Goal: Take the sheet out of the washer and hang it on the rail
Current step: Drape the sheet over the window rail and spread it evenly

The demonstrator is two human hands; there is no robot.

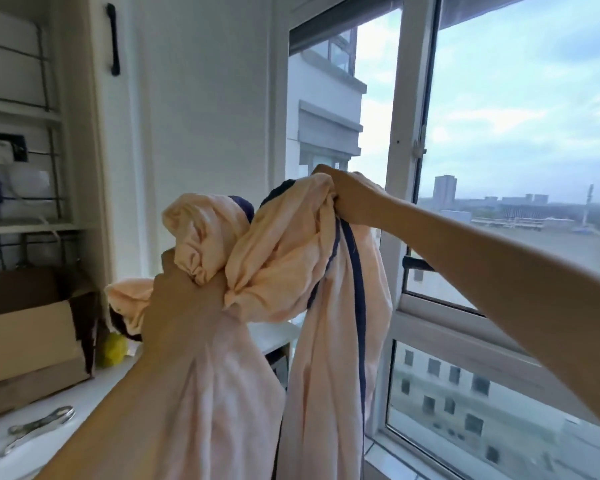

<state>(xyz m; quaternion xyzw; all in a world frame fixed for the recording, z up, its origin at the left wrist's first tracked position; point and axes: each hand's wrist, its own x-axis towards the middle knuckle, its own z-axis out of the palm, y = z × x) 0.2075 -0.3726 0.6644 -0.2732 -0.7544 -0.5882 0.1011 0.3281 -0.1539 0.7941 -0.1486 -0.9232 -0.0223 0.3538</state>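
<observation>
Right now your left hand [187, 299] grips a low bunch of the sheet [281, 258], and your right hand [349, 199] clutches a higher fold nearer the window [404, 116]. The cloth spans between them, its tails hanging down. No rail is in view.

I see the sheet [274, 258] in pale peach, plain but for a navy band [358, 289] along its edge. The box [25, 337] is brown and the lump [113, 349] yellow. The window frame [400, 133] and wall [205, 98] are white, the handle [113, 39] black.
</observation>
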